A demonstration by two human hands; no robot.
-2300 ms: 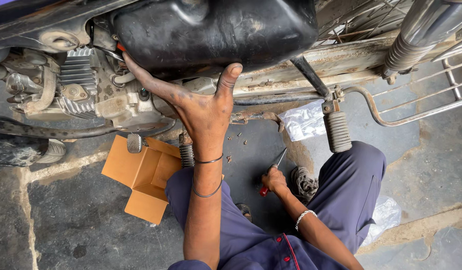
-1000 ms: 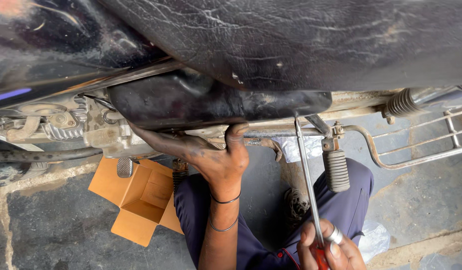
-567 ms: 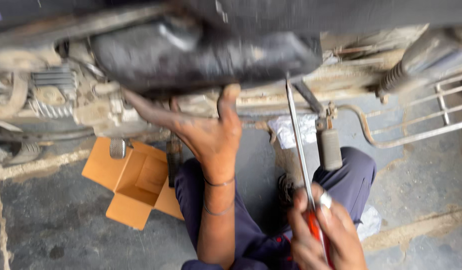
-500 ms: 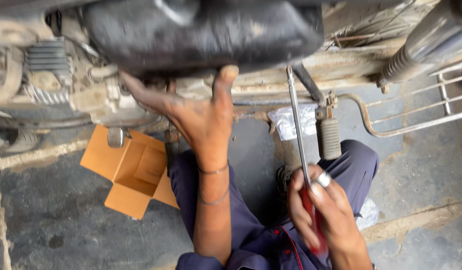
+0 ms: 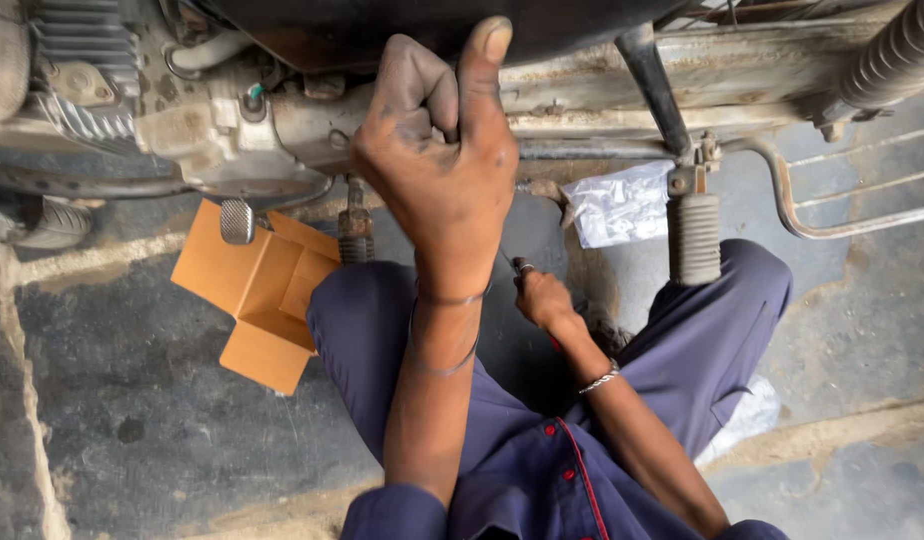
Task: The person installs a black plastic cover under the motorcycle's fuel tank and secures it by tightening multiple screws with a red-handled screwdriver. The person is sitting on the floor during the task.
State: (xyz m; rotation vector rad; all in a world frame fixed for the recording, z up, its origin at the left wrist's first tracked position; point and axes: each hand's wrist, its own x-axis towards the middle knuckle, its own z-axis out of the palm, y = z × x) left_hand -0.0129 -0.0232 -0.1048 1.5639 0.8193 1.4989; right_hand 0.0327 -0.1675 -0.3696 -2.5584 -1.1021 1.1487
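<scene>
Motorcycle tank (image 5: 402, 25) now braced from beneath by left hand (image 5: 437, 160), fingers curled, thumb up. Right hand (image 5: 542, 298) dropped low between knees, closed around screwdriver (image 5: 509, 262), no longer raised toward frame.

Left hand (image 5: 437, 160) raised, fingers curled; right hand (image 5: 542, 297) lowered.

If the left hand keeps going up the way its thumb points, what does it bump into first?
The left hand would probably meet the black tank right above its thumb; the thumb tip looks like it touches it already, though depth is hard to judge.
</scene>
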